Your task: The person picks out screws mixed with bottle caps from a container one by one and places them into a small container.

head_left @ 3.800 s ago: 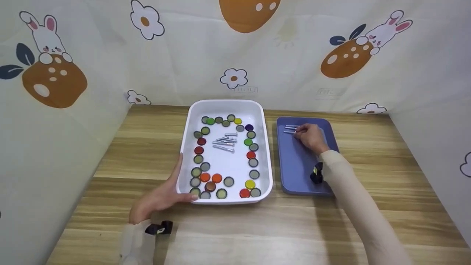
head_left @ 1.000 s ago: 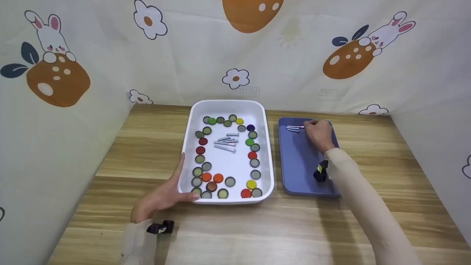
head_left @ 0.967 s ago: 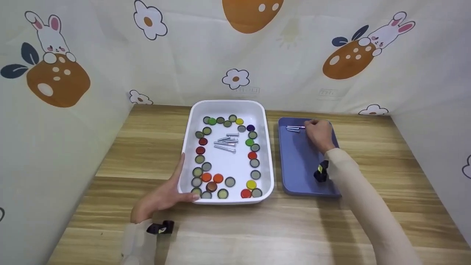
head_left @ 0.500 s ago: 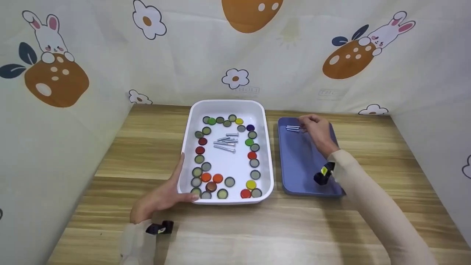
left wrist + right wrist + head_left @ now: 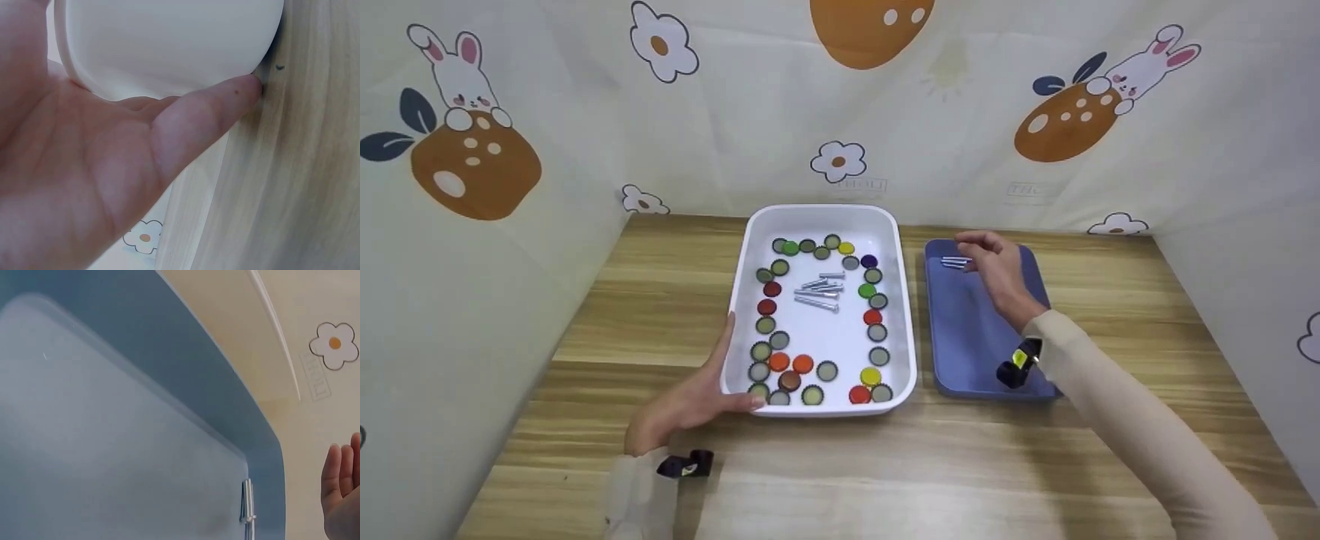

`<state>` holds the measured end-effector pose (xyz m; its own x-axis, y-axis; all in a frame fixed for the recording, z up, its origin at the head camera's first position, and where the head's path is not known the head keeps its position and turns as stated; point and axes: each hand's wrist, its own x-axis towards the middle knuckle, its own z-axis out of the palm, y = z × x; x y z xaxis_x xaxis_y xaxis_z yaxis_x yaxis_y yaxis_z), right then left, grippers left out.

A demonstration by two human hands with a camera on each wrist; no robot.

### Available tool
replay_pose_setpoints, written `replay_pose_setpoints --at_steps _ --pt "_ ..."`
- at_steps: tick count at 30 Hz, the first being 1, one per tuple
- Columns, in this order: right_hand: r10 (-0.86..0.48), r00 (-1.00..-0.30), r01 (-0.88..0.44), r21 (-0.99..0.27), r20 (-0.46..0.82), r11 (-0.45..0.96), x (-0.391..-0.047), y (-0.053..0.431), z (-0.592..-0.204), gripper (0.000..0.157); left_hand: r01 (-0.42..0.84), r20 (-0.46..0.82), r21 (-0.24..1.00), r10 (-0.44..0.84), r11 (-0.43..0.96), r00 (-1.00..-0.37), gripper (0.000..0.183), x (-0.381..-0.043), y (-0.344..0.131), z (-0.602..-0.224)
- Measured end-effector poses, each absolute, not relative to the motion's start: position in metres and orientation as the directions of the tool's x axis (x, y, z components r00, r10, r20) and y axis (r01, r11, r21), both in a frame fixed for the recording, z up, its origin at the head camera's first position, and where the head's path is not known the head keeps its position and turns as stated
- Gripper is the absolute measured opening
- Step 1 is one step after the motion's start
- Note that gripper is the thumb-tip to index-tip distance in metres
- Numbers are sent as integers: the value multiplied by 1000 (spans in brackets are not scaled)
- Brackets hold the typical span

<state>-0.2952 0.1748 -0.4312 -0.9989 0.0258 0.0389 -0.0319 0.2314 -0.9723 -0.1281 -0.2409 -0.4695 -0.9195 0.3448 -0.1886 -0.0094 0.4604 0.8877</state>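
Observation:
In the head view, my left hand (image 5: 694, 405) rests at the near left corner of a white tray (image 5: 840, 334), thumb along the front rim and fingers along the left side. The left wrist view shows the straight thumb (image 5: 208, 112) against the tray's wall. Several silver screws (image 5: 819, 291) lie loosely grouped mid-tray, with bottle caps (image 5: 802, 364) of many colours around them. My right hand (image 5: 997, 274) hovers over the far part of a blue tray (image 5: 964, 337), its fingers parted and holding nothing. Several silver screws (image 5: 955, 262) lie there side by side, close by the thumb.
Both trays stand side by side on a wood-grain table (image 5: 840, 472), with a narrow gap between them. A patterned cloth backdrop (image 5: 750, 112) rises right behind the table and along both sides. Each wrist carries a small black camera (image 5: 1020, 363).
My right hand first worked at the screws in the blue tray, then let go of one and lifted off. Those screws now lie closer together. My left hand has kept its place.

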Motion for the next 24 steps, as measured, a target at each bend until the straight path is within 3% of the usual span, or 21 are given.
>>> replay_pose_setpoints --at_steps 6,15,24 --pt "-50 -995 -96 -975 88 203 -286 164 -430 23 -9 -186 894 352 448 -917 129 -129 -241 -471" --pt "-125 -980 -176 -962 152 211 -276 151 -428 33 -15 -185 898 346 440 -920 129 -129 -241 -472" --pt "-150 -971 -213 -961 188 177 -265 134 -423 29 -7 -178 901 354 434 -918 128 -130 -240 -472"
